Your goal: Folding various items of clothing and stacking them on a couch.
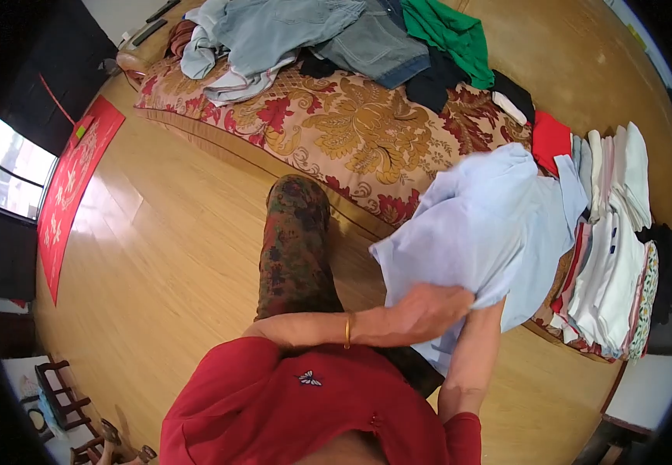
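Note:
A light-blue collared shirt hangs over the sofa's front edge and down towards my lap. My left hand reaches across my body and grips the cloth near its lower edge, where my right forearm enters. Under the fabric my right hand is hidden, so its grip does not show. Just right of the shirt lie a stack of folded white garments and a row of folded pale clothes. A red folded garment lies beyond the shirt.
Loose clothes, including grey-blue denim and a green garment, lie along the back of the floral sofa cushion. A red printed sheet is at the left. Another person's feet show near a wooden chair.

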Action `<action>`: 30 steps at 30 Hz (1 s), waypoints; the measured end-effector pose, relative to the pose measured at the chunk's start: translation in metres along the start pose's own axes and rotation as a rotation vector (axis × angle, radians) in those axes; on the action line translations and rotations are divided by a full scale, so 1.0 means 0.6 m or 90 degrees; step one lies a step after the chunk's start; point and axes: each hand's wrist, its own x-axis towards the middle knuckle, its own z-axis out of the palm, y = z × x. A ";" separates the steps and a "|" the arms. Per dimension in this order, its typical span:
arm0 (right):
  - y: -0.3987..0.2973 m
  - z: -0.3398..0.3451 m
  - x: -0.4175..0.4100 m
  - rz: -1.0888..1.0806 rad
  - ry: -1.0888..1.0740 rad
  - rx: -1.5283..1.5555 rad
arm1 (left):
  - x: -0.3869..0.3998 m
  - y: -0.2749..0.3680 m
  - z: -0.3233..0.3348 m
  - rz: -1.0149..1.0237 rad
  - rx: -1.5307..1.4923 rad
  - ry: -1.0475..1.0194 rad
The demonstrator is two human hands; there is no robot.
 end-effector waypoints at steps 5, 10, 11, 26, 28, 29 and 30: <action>0.009 0.010 -0.008 0.000 -0.007 -0.027 | -0.024 0.031 0.017 0.055 -0.076 -0.156; -0.008 0.018 -0.004 -0.007 -0.003 -0.014 | -0.049 0.068 0.031 0.150 -0.245 -0.266; -0.013 0.023 -0.001 -0.014 0.002 -0.010 | -0.052 0.075 0.036 0.189 -0.297 -0.277; -0.013 0.146 0.030 -0.072 -0.135 -0.139 | -0.074 0.095 0.060 0.204 -0.524 -0.408; -0.010 0.146 0.027 -0.068 -0.136 -0.141 | -0.078 0.092 0.063 0.220 -0.536 -0.384; -0.009 0.146 0.026 -0.063 -0.136 -0.141 | -0.079 0.092 0.063 0.220 -0.534 -0.382; -0.008 0.145 0.024 -0.062 -0.136 -0.139 | -0.079 0.091 0.061 0.209 -0.526 -0.393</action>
